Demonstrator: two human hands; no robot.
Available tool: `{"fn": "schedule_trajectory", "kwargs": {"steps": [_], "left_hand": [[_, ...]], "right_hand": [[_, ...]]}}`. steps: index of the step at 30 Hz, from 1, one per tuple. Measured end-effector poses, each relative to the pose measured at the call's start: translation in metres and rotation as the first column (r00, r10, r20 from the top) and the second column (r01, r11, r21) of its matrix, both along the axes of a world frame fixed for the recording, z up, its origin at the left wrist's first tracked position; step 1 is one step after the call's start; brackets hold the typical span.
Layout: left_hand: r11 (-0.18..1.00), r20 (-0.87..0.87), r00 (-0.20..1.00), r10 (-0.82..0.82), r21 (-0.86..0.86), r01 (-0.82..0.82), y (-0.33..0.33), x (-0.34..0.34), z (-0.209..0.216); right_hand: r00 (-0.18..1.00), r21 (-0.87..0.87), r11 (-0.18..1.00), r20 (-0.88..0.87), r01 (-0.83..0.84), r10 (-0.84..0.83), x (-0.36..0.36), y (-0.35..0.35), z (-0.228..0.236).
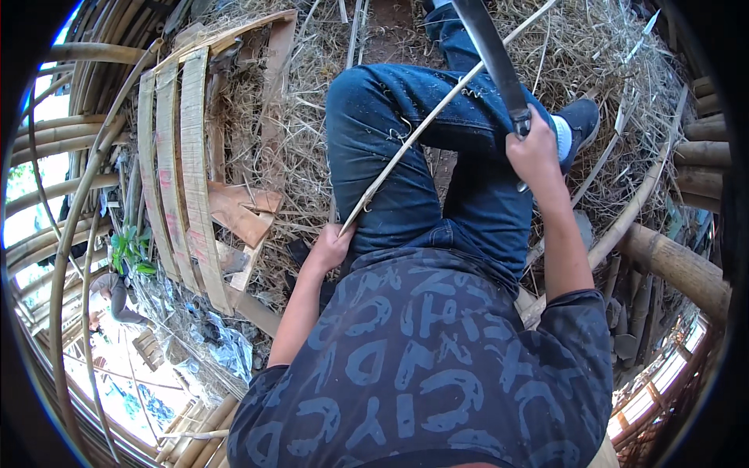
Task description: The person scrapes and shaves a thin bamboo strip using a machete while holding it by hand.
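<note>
My left hand is closed around the lower end of a long, thin bamboo strip, beside my left thigh. The strip slants up and to the right across my legs. In my right hand, the fingers wrap the handle of a machete near my right knee. Its broad dark blade points up and away, leaving the top of the picture. Blade and strip cross above my right leg; whether they touch I cannot tell. Small pale shavings cling to my jeans.
A slatted wooden pallet with broken boards lies to the left. Dry straw-like shavings cover the ground. Thick bamboo poles stand at the right, with a bamboo frame on the far left. A person is partly visible beyond it.
</note>
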State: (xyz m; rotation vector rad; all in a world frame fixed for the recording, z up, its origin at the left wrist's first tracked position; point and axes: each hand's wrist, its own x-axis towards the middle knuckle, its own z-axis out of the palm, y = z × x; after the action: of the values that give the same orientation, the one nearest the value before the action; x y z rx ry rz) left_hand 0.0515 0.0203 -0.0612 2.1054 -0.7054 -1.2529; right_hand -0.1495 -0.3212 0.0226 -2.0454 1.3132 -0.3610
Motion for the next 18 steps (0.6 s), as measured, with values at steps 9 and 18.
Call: {"fn": "schedule_trajectory", "kwargs": {"steps": [9,18], "left_hand": [[1.0,0.007,1.0,0.001,0.018,-0.001,0.01,-0.001,-0.003],[0.999,-0.018,0.999,-0.033,-0.013,0.033,0.02,0.006,-0.02]], "right_hand": [[0.985,0.16,0.976,-0.07,-0.147,0.16,0.009,0.039,-0.021],[0.983,0.007,0.984,-0.052,-0.178,0.178,0.018,0.028,0.0]]}}
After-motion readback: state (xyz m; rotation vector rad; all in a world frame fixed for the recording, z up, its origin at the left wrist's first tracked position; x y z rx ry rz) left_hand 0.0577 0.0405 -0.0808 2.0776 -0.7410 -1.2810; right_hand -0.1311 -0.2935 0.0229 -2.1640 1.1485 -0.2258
